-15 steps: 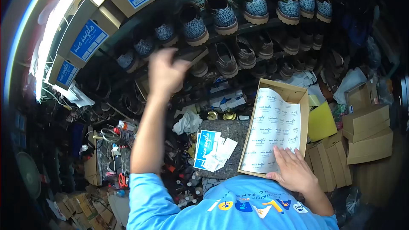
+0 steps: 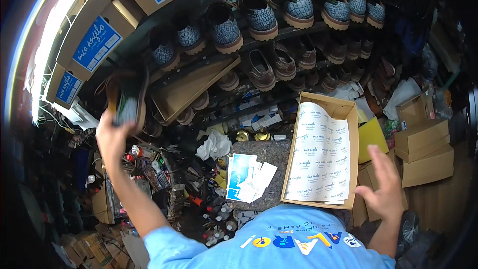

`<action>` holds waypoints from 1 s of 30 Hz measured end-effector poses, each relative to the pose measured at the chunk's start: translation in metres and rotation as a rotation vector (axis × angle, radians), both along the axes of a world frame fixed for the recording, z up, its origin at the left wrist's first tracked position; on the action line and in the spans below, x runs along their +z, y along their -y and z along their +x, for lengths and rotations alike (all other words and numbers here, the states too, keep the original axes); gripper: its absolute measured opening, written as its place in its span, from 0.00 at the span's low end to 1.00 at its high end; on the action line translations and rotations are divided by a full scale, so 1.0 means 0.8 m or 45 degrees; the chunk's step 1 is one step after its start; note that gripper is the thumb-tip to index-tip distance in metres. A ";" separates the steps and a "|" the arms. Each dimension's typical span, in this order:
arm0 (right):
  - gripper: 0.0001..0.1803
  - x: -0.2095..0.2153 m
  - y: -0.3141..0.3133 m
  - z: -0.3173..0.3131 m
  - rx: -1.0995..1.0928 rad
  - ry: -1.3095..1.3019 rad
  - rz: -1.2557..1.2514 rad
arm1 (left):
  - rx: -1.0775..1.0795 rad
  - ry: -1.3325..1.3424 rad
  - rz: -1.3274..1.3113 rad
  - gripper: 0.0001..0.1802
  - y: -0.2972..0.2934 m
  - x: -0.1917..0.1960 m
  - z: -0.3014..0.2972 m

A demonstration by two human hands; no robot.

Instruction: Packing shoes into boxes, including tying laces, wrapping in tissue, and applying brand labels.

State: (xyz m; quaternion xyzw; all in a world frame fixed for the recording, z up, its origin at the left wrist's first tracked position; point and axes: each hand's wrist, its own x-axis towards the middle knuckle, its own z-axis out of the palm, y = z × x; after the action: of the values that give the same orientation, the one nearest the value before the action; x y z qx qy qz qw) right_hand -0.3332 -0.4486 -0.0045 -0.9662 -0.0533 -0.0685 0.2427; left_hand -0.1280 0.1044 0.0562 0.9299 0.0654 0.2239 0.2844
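My left hand (image 2: 110,137) is raised at the left and grips a dark shoe (image 2: 127,100), which is blurred by motion, in front of the shoe shelves. My right hand (image 2: 384,185) hovers with fingers spread just right of an open cardboard shoe box (image 2: 327,101). It touches nothing. White printed tissue paper (image 2: 321,154) lines the box, which rests on a grey padded mat (image 2: 266,152). I cannot see any shoe inside the box.
Shelves (image 2: 298,32) hold rows of brown and blue-patterned shoes. Boxes with blue labels (image 2: 94,42) stack at the upper left, plain cardboard boxes (image 2: 425,147) at the right. Blue and white cards (image 2: 246,177) lie on the mat; bottles and clutter (image 2: 159,169) crowd the left.
My left hand has swung left and down from the middle shelf with the shoe in it. My right hand has come off the box's lower corner and moved right, fingers spread.
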 end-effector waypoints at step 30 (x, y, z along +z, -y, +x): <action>0.72 -0.072 0.116 -0.023 -0.172 -0.087 -0.028 | -1.009 -0.507 0.206 0.32 0.220 -0.272 -0.145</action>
State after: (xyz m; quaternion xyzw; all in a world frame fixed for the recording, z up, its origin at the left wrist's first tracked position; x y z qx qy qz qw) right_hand -0.3517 -0.5413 -0.0617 -0.9720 0.0197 -0.0510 0.2287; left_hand -0.2442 -0.0714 -0.1617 0.9274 -0.2599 -0.0813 0.2566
